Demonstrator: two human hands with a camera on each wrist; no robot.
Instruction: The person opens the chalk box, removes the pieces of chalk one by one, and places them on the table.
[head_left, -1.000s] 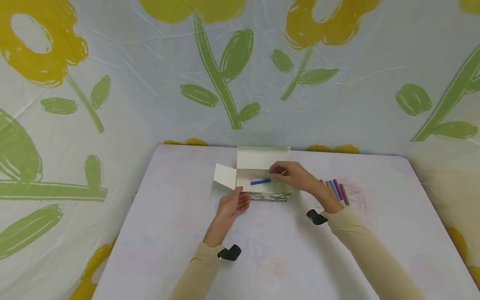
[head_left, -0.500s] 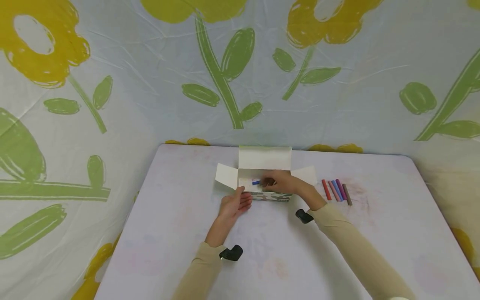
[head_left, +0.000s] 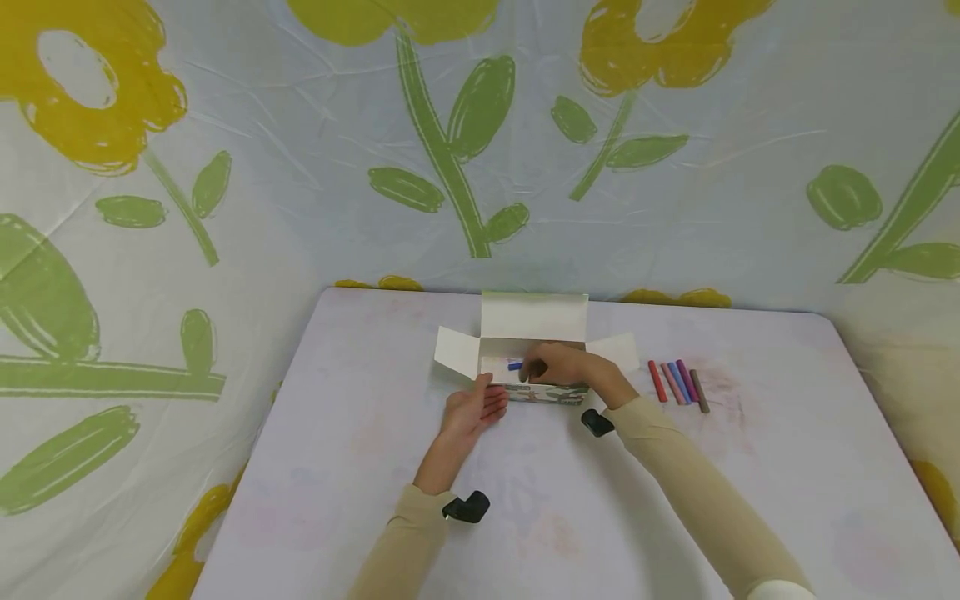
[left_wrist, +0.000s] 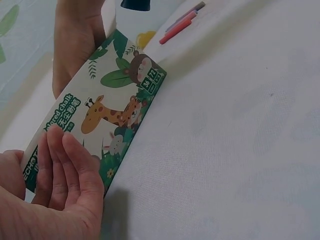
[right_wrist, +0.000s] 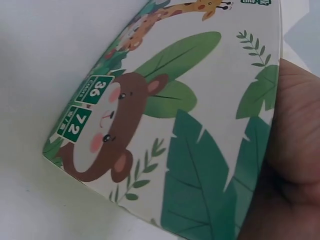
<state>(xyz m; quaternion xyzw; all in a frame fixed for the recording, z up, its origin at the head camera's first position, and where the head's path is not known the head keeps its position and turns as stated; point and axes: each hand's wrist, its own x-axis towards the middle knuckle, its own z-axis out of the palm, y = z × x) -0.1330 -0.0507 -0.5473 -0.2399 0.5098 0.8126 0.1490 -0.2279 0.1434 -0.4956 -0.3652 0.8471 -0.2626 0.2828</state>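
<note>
An open cardboard chalk box (head_left: 543,396), printed with animals and leaves, sits near the table's back edge. My left hand (head_left: 467,412) holds its front left corner, thumb over the rim. In the left wrist view, that hand's fingers (left_wrist: 75,167) lie straight along the printed front. My right hand (head_left: 558,364) reaches down into the box, fingers bent toward the bottom. A short piece of blue chalk (head_left: 514,367) shows inside, left of those fingertips. The front wall (right_wrist: 200,130) hides the right fingertips in the right wrist view; I cannot tell whether they hold something.
Several chalk sticks, including a red chalk (head_left: 657,381) and a brown chalk (head_left: 700,390), lie side by side to the right of the box. White flaps (head_left: 534,315) stand out from its back and sides. Flower-printed cloth (head_left: 645,208) hangs behind the table (head_left: 360,375).
My right hand has moved left and down into the box, covering part of the blue chalk and uncovering the right flap and the chalk row. My left hand keeps its place on the box.
</note>
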